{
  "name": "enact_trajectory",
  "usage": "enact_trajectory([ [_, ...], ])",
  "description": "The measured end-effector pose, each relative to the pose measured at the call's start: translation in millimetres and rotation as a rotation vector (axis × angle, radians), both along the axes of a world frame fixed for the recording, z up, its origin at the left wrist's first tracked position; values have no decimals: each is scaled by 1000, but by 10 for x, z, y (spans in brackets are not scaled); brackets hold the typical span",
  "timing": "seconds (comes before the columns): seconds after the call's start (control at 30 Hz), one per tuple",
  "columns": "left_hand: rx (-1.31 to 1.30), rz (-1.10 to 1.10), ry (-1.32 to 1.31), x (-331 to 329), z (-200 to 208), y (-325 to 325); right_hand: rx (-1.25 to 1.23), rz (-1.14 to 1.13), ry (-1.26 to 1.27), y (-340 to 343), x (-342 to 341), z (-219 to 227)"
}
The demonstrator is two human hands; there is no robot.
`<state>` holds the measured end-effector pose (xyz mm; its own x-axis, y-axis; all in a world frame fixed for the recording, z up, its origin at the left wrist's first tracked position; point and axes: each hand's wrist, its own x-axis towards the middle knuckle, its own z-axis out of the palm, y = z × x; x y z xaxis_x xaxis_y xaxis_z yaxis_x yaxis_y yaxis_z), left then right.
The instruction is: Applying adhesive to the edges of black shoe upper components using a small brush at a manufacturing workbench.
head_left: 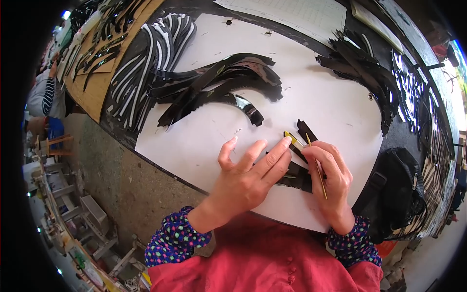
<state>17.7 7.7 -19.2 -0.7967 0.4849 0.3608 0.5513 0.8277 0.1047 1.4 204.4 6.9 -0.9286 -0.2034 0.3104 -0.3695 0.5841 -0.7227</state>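
My left hand (253,170) lies palm down with its fingers spread over the white board (189,151). Its index fingertip presses near a dark strip with a yellow tip (288,136). My right hand (331,175) pinches a thin gold-coloured stick (321,181), slanting over the strips. Another short black strip (305,130) points away from the right fingertips. Beneath and between my hands lie dark glossy strips (297,176), partly covered by the fingers. Farther off, a pile of curved black strips (219,78) rests on the board.
Grey-and-white strips (146,68) are bundled at the left. More black strips (362,68) lie at the far right, beside a black bag (401,187) nearer me. A ruled paper sheet (296,17) sits at the back. A person in a striped sleeve (47,100) is at far left.
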Motion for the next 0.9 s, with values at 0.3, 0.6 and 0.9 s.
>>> enact_trajectory([
  [0.3, 29, 29, -22, 13, 26, 15, 97, 41, 78, -4, 23, -19],
  [0.6, 27, 35, -11, 6, 17, 16, 113, 37, 72, -11, 39, -17],
  [0.9, 31, 34, -34, -1, 28, 25, 126, 49, 90, -17, 29, -11],
])
